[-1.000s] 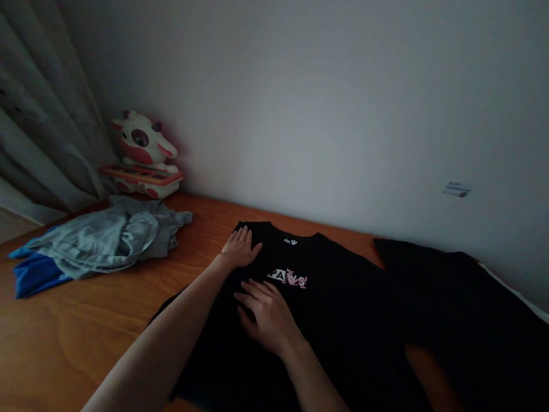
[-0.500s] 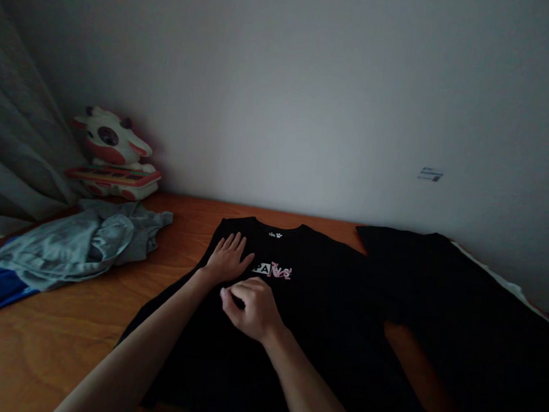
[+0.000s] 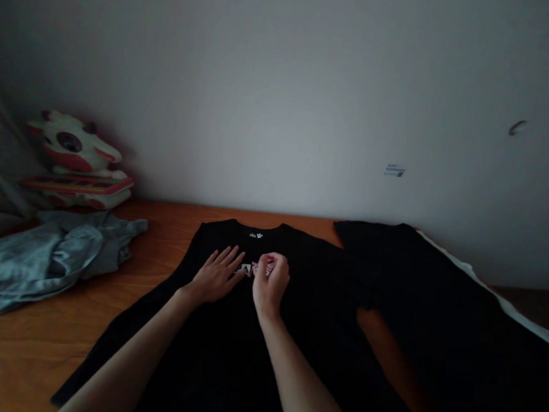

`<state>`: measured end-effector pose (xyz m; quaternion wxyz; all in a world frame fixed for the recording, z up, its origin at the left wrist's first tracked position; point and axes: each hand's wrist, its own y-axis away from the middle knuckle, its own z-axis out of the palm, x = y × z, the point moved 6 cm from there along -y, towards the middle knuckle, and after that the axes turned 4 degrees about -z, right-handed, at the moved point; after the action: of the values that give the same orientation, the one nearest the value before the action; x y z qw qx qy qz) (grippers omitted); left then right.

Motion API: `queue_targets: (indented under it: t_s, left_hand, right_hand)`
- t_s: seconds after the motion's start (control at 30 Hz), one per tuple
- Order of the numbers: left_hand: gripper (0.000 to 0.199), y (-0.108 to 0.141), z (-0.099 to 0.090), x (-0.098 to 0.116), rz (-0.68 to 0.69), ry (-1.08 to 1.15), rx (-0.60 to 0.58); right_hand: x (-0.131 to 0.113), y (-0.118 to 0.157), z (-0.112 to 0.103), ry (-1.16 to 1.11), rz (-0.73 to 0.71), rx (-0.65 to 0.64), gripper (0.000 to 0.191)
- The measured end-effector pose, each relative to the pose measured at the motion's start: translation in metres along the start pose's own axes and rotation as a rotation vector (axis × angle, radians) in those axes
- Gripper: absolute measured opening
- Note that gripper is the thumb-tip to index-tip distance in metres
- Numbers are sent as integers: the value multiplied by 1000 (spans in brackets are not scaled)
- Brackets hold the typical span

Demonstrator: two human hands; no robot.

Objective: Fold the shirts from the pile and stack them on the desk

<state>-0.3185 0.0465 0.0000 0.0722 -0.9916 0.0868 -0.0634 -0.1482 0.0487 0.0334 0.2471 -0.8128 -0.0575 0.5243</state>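
A black T-shirt lies spread out with its collar away from me. A small white tag print marks the neck, and a white and pink lettered print crosses the chest. My left hand rests flat on the shirt with fingers spread, fingertips at the left end of the print. Close beside it, my right hand is curled over the right part of the print, thumb and fingers drawn together. Whatever those fingers may hold is hidden.
Under the shirt is a brown wooden surface that meets a pale wall. Another dark garment with a white edge lies at the right. Crumpled grey clothing and a cow-shaped toy keyboard are at the left, near a curtain.
My view has turned a little to the right. The right hand has moved rightward and farther away, onto the chest print. My left hand has shifted slightly toward me, still flat.
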Motion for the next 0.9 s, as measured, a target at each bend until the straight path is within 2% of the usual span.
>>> queue_targets:
  t_s: [0.1, 0.27, 0.4, 0.5, 0.7, 0.8, 0.9]
  left_hand:
    - [65, 0, -3, 2, -21, -24, -19]
    - [70, 1, -5, 3, -27, -55, -27]
    - [69, 2, -3, 3, -30, -46, 12]
    - [68, 1, -2, 3, -32, -47, 7]
    - [66, -2, -13, 13, -48, -75, -63]
    - [62, -3, -18, 33, -86, -118, -37]
    - [58, -2, -16, 61, -85, -109, 0]
  right_hand:
    - [10, -14, -14, 330, -35, -58, 25]
    - [36, -23, -22, 713, 125, -299, 51]
    - [49, -24, -23, 797, 145, -566, 69]
    - [56, -27, -28, 791, 91, -676, 78]
    - [58, -31, -32, 781, 48, -647, 77]
    - [57, -31, -32, 755, 30, -613, 77]
    - [58, -32, -35, 702, 25, -573, 74]
